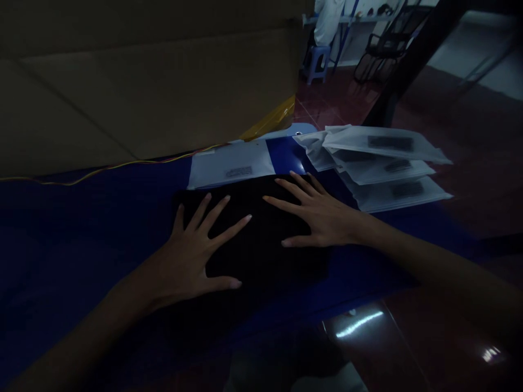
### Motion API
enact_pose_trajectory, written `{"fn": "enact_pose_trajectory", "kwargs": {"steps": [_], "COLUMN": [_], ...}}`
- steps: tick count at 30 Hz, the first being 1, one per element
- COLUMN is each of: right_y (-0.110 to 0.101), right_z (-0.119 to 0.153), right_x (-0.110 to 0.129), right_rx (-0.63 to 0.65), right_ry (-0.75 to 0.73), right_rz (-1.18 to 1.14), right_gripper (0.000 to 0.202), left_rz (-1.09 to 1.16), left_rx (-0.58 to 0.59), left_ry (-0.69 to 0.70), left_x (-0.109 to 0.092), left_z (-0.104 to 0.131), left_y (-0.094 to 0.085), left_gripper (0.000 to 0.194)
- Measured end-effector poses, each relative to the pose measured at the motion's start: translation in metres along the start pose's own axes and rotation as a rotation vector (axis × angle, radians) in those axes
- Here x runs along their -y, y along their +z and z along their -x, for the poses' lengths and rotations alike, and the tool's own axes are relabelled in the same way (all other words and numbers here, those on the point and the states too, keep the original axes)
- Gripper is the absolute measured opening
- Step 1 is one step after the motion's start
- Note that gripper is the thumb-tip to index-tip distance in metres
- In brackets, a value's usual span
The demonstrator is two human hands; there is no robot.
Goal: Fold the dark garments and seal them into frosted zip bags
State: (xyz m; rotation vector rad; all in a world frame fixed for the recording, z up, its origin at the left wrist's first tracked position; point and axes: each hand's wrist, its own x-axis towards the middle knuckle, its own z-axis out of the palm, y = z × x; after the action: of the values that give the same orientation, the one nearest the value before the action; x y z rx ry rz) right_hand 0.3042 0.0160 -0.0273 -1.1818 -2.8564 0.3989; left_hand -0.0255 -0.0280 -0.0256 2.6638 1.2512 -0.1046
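Observation:
A black, flat piece that looks like folded cloth (261,250) lies on the blue table cover (102,228). On its left side my left hand (192,250) rests palm down with the fingers spread wide. My right hand (316,212) lies flat across its upper right part, fingers also apart. Neither hand grips anything. Just beyond the black piece is a whitish plastic bag (229,163) with a dark printed label. The dim light hides the black piece's details.
Several frosted bags (388,163) with dark labels overlap at the table's right edge. A large cardboard box (155,98) stands behind, with a yellow wire (93,173) along its base. Farther back are a person in white (327,22), a blue stool (317,60) and a black chair (388,41).

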Motion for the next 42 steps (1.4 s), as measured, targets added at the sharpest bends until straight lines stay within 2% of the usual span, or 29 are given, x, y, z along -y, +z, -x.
{"fn": "enact_pose_trajectory", "kwargs": {"steps": [4,8,12,15,17,19,22,23,24,27,30,33,37,40,42], "right_y": [0.0,-0.001,-0.003,-0.006,-0.007,-0.009,-0.015,-0.017,-0.019,-0.026,-0.03,-0.03,-0.029,-0.031,-0.035], "right_z": [0.001,0.001,-0.001,-0.001,0.0,0.001,0.002,0.002,0.003,0.005,0.009,0.011,0.01,0.008,0.007], "right_x": [0.0,-0.002,-0.004,-0.001,0.002,0.004,0.005,0.004,0.004,0.004,0.006,0.009,0.009,0.008,0.007], "right_rx": [-0.005,-0.068,-0.213,-0.308,-0.291,-0.203,-0.032,0.019,0.063,0.158,0.228,0.216,0.134,0.104,0.122], "right_ry": [-0.008,-0.068,-0.284,-0.484,-0.544,-0.555,-0.546,-0.542,-0.535,-0.526,-0.501,-0.474,-0.45,-0.425,-0.39], "right_rz": [-0.008,-0.005,-0.005,-0.076,-0.169,-0.301,-0.458,-0.477,-0.484,-0.457,-0.387,-0.363,-0.423,-0.624,-0.788], "right_gripper": [0.101,0.098,0.088,0.06,0.04,0.031,0.045,0.051,0.056,0.06,0.047,0.024,0.014,0.007,0.007], "left_rz": [-0.023,-0.038,-0.073,-0.028,0.035,0.1,0.184,0.207,0.231,0.297,0.341,0.379,0.443,0.494,0.519], "left_rx": [-0.038,-0.117,-0.254,-0.328,-0.291,-0.187,-0.03,0.007,0.042,0.107,0.101,0.076,0.11,0.085,0.053], "left_ry": [0.025,0.099,0.244,0.324,0.404,0.475,0.484,0.463,0.436,0.339,0.339,0.392,0.364,0.305,0.281], "left_x": [0.001,-0.001,-0.009,-0.015,-0.018,-0.02,-0.023,-0.025,-0.027,-0.034,-0.036,-0.033,-0.026,-0.021,-0.016], "left_z": [-0.001,-0.003,-0.004,-0.002,0.001,0.003,0.007,0.008,0.008,0.011,0.011,0.01,0.012,0.016,0.016], "left_y": [0.001,0.0,-0.005,-0.01,-0.014,-0.017,-0.023,-0.025,-0.028,-0.034,-0.036,-0.035,-0.037,-0.044,-0.048], "left_gripper": [0.105,0.092,0.07,0.044,0.028,0.029,0.051,0.053,0.051,0.025,0.014,0.015,0.013,0.006,0.013]}}
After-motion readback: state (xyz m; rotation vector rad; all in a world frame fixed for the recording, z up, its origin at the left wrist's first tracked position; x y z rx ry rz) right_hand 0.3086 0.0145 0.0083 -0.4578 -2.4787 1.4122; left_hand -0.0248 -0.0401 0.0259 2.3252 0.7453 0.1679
